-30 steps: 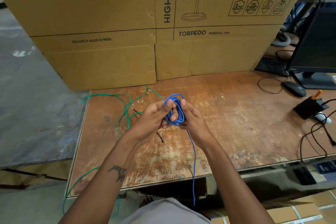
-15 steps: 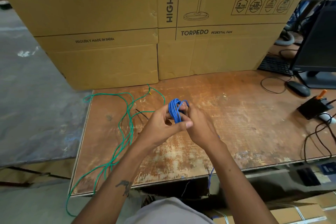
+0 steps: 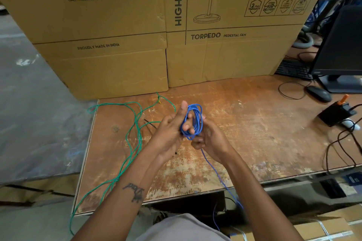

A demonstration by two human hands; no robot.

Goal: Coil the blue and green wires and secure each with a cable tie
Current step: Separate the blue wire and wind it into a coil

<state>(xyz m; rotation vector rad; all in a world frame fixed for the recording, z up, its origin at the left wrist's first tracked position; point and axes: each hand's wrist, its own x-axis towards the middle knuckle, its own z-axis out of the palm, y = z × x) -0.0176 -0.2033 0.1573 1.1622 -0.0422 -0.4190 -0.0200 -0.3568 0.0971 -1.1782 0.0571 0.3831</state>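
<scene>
Blue wire coil upright, long axis vertical, fingers of both hands clamped around it.

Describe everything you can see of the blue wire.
The blue wire is thin, flexible and looks plastic-coated. Most of it is wound into a small, loose, upright bundle of several loops, held above the wooden table. The left hand has fingers passing through the loops; the right hand grips the bundle from the other side. An uncoiled tail runs from the bundle's bottom toward the person, crosses the table's near edge and hangs below it. No cable tie is visible on it.
</scene>
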